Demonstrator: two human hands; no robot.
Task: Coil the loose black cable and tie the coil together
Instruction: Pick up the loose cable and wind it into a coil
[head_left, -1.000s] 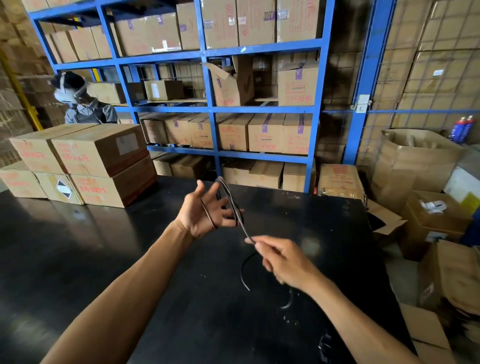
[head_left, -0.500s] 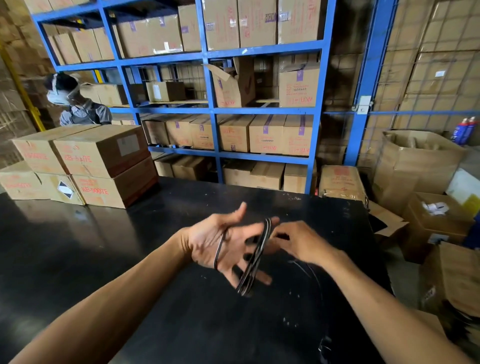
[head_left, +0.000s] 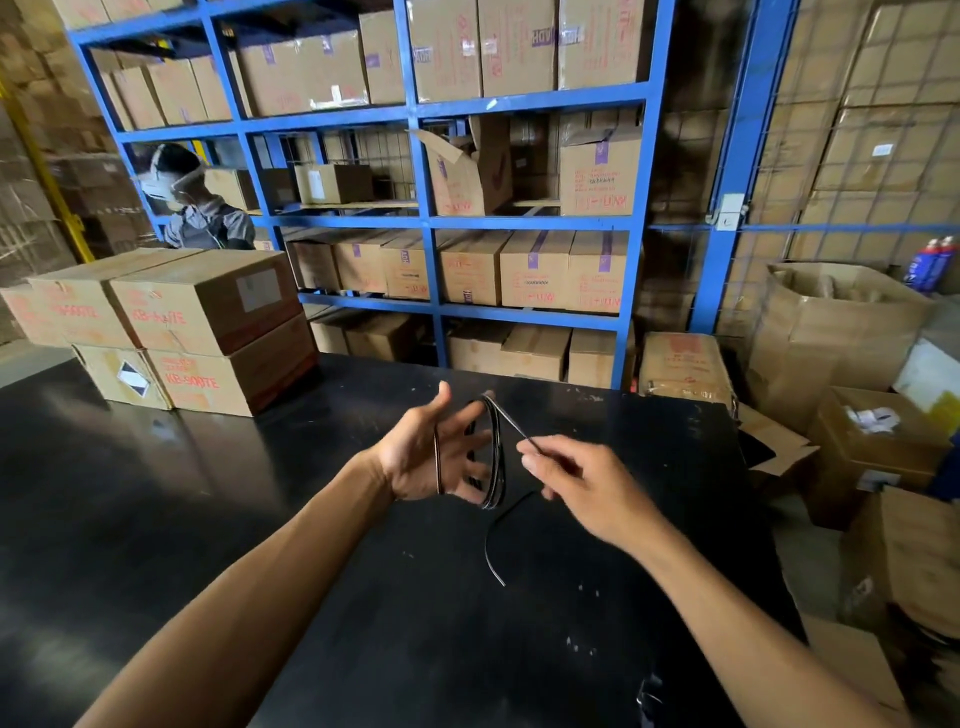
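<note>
The black cable is wound in several loops around my left hand, which is held palm up with fingers spread, above the black table. One loop crosses the palm, the others hang off the fingertips. My right hand sits just right of the coil and pinches the cable's free stretch between thumb and fingers. From there the loose tail curves down to an end hanging just above the table.
Stacked cardboard boxes stand on the table's far left. Blue shelving full of boxes runs behind the table, with a person standing at its left. Open cartons crowd the floor past the table's right edge.
My right hand has drawn back to the right from the coil, pulling the cable's free stretch out with it. The left hand rose slightly and the tail now hangs below.
</note>
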